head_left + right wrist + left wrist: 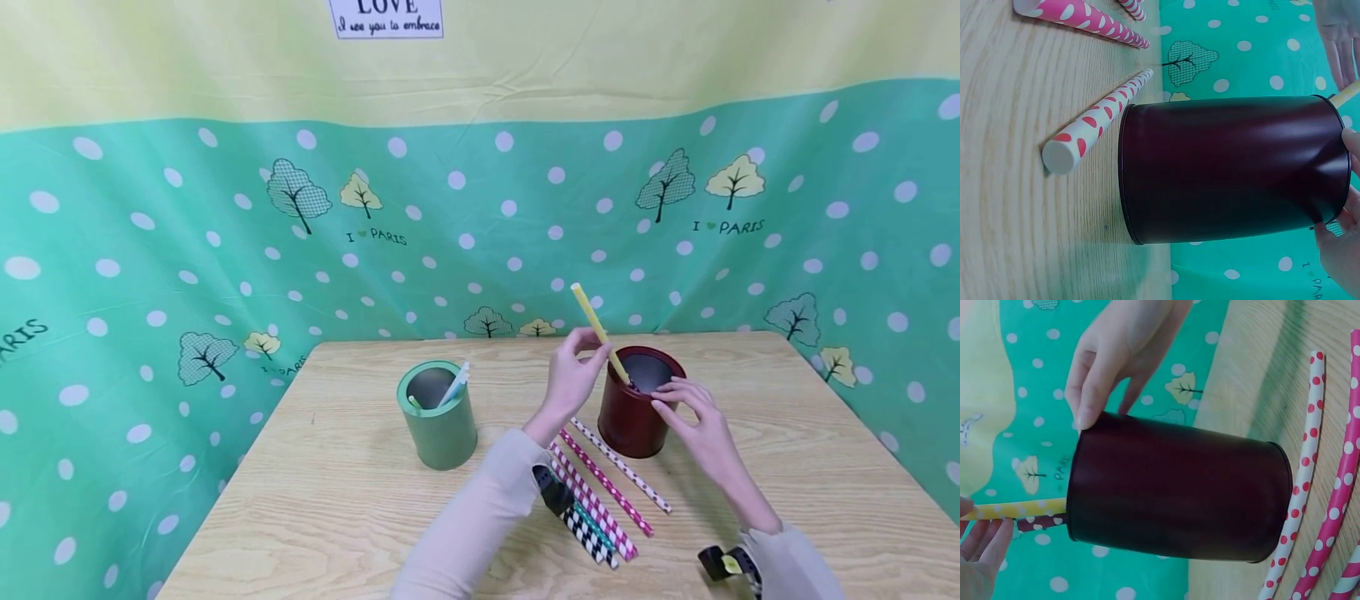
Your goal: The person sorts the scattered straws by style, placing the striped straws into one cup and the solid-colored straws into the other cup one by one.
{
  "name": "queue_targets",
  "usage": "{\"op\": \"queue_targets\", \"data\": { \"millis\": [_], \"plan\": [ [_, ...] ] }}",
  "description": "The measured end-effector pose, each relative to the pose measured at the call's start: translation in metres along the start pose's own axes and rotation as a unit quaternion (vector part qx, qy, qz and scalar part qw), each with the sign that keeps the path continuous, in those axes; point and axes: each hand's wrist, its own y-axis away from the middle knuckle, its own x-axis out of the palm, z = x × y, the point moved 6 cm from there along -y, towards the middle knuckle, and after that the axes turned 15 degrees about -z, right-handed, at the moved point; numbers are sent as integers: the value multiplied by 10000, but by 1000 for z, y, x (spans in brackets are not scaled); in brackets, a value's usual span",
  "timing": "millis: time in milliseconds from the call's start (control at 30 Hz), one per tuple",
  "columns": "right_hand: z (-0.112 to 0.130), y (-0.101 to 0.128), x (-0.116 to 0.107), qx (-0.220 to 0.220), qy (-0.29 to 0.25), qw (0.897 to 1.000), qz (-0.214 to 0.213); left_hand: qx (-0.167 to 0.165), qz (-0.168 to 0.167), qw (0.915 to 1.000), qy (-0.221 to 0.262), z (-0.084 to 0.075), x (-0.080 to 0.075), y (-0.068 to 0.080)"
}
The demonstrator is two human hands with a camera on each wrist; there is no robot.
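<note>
In the head view my left hand (576,373) pinches a yellow paper straw (592,321) with pale dots. The straw leans, its lower end inside the mouth of a dark red cylindrical holder (633,421). A dark straw with pale dots (1041,522) also sticks out of that holder, best seen in the left wrist view. My right hand (701,421) grips the holder's rim on the right side, thumb and fingers at the edge. The holder stands upright on the table. Its inner bottom is hidden.
A green holder (442,433) with a few pale straws (456,385) stands to the left. Between the arms lie several patterned straws: a white dotted one (626,469), a pink dotted one (611,486), pink-striped and black-striped ones. A polka-dot cloth (510,233) hangs behind the wooden table (315,500).
</note>
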Motion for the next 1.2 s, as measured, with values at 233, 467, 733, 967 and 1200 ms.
{"op": "queue_targets", "data": {
  "millis": [233,467,733,967,1200],
  "plan": [
    [0,1,0,33,-22,10000,13,128,-21,9999,10,5,1,-2],
    [-1,1,1,137,60,9998,95,279,-184,9994,16,32,6,-7],
    [-18,1,3,163,10,9998,105,326,-73,9989,-337,43,9,-9],
    [-47,4,7,119,-414,9991,53,87,101,9991,-393,61,1,-5],
    [-52,4,8,26,-478,9988,59,-139,481,9972,-559,73,-16,2]
  ]
}}
